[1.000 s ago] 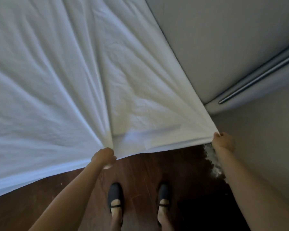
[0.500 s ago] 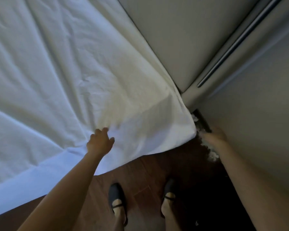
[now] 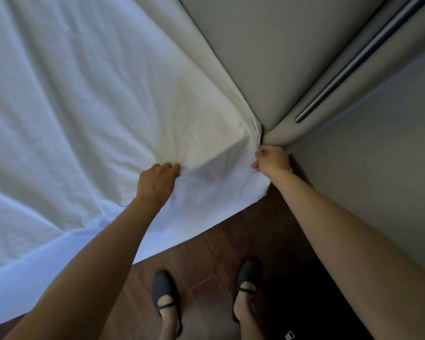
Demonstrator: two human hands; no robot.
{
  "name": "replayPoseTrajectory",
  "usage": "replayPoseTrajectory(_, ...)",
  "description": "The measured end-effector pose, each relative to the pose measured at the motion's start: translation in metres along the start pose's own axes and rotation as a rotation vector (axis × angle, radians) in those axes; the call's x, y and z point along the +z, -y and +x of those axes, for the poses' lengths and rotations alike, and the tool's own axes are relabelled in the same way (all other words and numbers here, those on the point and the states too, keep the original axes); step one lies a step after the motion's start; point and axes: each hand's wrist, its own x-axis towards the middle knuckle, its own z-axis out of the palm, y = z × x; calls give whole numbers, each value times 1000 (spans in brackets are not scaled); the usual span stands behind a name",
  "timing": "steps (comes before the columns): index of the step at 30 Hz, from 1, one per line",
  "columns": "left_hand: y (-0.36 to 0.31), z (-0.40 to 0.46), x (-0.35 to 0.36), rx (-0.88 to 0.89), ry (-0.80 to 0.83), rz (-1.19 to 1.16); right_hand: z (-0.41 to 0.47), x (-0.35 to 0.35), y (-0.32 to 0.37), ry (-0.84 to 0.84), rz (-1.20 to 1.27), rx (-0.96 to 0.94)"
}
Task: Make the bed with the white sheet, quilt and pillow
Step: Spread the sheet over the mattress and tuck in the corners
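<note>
The white sheet [image 3: 88, 114] lies wrinkled over the mattress, and its edge hangs down the near side. My left hand [image 3: 157, 184] rests on the sheet at the mattress's near edge, with bent fingers pressing into the cloth. At the bed's corner, against the grey padded headboard [image 3: 263, 57], my right hand [image 3: 271, 161] is curled into a fist and grips the sheet's corner. No quilt or pillow is in view.
A grey wall [image 3: 378, 155] runs close along my right arm. A dark metal strip [image 3: 349, 67] runs along the headboard's side. Dark wooden floor [image 3: 206, 271] lies under my feet in dark flat shoes, in a narrow gap between bed and wall.
The sheet's corner went from pulled out taut to draped over the mattress corner. My right hand rose from low by the floor to the headboard corner. My left hand let go and now presses down.
</note>
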Motion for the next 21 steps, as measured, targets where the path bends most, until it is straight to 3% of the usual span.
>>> replayPoseTrajectory(6,8,-4,-5,219,131,-89,5,28,5,-99,29,-87)
replayPoseTrajectory(13,4,-1,-20,189,542,-147,-10,16,-7,-304,-241,-25)
replayPoseTrajectory(16,-4,4,-28,244,718,-8,-11,11,-23,-308,-228,97)
replayPoseTrajectory(18,-6,4,-31,276,758,114,-8,11,-27,-265,-193,71)
replayPoseTrajectory(21,-7,6,-30,230,713,42,-11,14,-20,-264,-127,-52)
